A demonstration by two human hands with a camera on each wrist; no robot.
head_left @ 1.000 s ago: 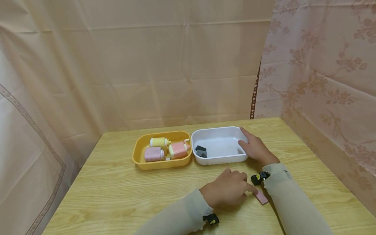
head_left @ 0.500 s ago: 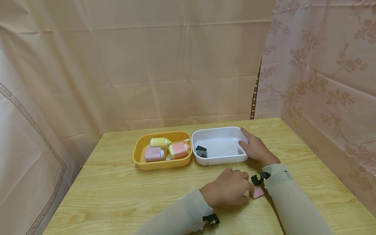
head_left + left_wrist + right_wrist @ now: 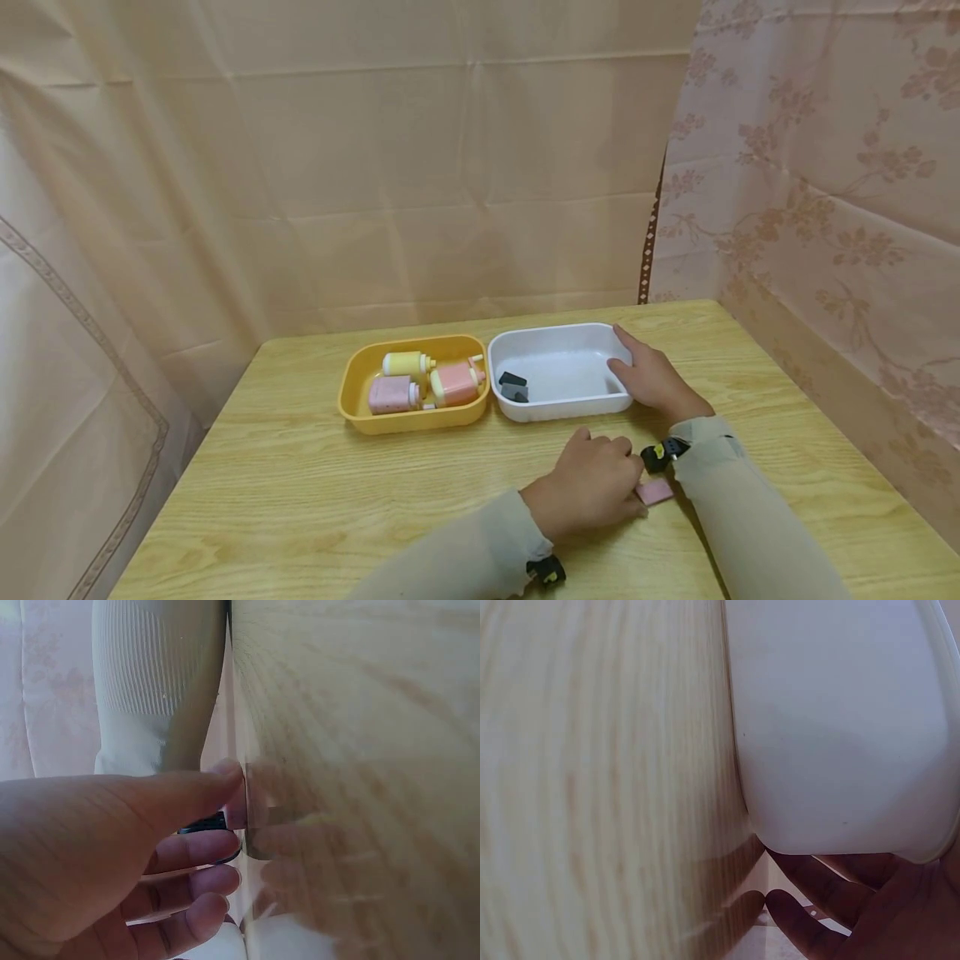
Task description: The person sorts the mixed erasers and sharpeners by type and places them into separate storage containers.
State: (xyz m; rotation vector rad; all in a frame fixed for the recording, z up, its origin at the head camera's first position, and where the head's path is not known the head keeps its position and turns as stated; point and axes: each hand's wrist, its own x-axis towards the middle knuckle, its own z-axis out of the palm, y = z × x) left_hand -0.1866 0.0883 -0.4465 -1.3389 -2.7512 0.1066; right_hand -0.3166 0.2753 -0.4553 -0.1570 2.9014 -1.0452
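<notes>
My left hand (image 3: 594, 485) is low over the table, its thumb and forefinger at the left end of a small flat pink block (image 3: 655, 492). In the left wrist view the pink block (image 3: 236, 807) shows between thumb and forefinger, the other fingers loosely bent. My right hand (image 3: 660, 379) grips the right end of a white tray (image 3: 558, 408), thumb over the rim and fingers down the outside. The right wrist view shows fingers (image 3: 825, 889) against the tray's outer wall (image 3: 840, 735). Small black and grey blocks (image 3: 514, 390) lie at the tray's left end.
A yellow tray (image 3: 420, 423) stands right beside the white one, on its left. In it lie a yellow bottle (image 3: 403, 363), a light purple bottle (image 3: 392, 395) and a pink bottle (image 3: 454, 382). Beige curtains (image 3: 450, 183) hang behind the wooden table (image 3: 300, 500).
The pink block has turned and slid slightly left and up. My left hand's pointing forefinger has drawn in, and thumb and forefinger now pinch the block. The right hand stays on the white tray.
</notes>
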